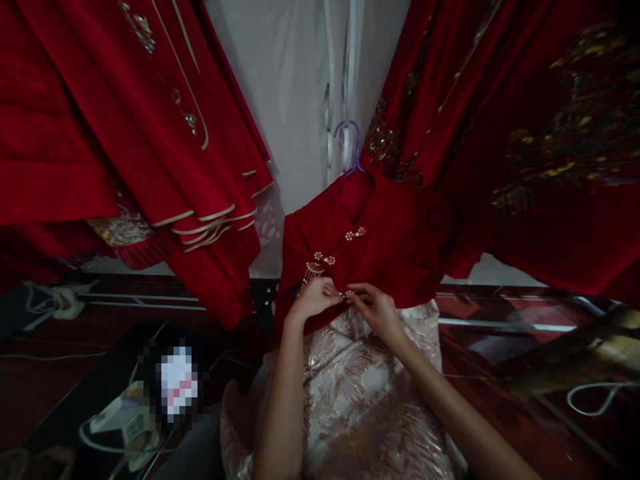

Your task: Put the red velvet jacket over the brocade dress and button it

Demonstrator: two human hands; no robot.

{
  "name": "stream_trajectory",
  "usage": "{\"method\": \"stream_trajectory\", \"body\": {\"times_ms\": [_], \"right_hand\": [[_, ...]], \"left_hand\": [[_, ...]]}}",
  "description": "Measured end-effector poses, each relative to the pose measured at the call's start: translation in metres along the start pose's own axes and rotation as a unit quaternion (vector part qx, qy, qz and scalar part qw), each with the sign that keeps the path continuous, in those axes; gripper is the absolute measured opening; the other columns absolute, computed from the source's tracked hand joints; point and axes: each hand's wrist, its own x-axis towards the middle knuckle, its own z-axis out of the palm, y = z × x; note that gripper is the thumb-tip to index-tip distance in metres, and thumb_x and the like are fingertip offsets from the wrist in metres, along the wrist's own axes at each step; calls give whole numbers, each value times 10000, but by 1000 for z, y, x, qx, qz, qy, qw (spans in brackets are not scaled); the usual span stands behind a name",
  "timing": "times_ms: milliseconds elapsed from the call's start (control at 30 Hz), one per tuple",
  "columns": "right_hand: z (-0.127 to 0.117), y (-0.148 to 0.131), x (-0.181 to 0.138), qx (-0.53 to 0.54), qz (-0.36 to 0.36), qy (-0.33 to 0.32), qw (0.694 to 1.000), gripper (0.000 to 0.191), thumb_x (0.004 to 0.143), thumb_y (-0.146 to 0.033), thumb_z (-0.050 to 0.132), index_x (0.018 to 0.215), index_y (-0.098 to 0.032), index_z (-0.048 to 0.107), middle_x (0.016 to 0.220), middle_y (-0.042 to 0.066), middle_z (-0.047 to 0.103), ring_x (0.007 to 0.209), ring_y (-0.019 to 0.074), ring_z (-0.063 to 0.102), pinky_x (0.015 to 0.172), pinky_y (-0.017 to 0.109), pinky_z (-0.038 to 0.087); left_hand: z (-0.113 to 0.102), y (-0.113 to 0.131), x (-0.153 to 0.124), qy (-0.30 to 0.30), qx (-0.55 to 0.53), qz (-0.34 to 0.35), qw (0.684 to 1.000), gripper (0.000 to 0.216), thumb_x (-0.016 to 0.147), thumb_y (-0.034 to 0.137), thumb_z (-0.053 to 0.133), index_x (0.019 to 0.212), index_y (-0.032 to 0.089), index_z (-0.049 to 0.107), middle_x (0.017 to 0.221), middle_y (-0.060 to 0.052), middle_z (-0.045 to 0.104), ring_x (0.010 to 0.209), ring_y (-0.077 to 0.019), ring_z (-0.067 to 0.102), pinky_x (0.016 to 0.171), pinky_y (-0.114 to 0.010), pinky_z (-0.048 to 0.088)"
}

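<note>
A red jacket (400,260) on a purple hanger (356,150) lies spread over a pale skirt with a shiny leaf pattern (360,380). My left hand (317,299) is closed in a pinch at the jacket's lower front. My right hand (376,308) pinches from the other side, its fingertips close to the left ones. Between them shows a small beaded fastener (349,295), partly hidden by the fingers. Higher on the front sit a flower-shaped fastener (355,234) and another flower fastener (324,259), with a fan-shaped tassel ornament (314,269) just below it.
Red garments with pale piping (215,220) hang at the left. More red garments with gold embroidery (565,133) hang at the right. White metal rack bars (505,325) run low behind. A phone-like object with a blurred screen (179,383) and white cables (100,443) lie at lower left.
</note>
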Motion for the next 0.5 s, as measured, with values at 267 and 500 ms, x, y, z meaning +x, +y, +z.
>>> {"method": "stream_trajectory", "body": {"times_ms": [267,500], "right_hand": [[0,-1,-2,-34,-32,18,999,258,844,-378,525,1002,-208,637,926,49,667,733,162,667,625,263,539],[4,0,-4,-109,-105,56,987,200,871,-300,494,963,-185,630,930,65,628,752,154,634,708,280,505]], "left_hand": [[2,9,-2,-26,-55,-18,998,162,676,210,663,769,80,646,736,-75,692,643,-124,622,624,-232,468],[3,8,-2,-37,-70,-46,996,179,664,254,677,710,81,672,680,-73,689,601,-127,619,625,-253,494]]}}
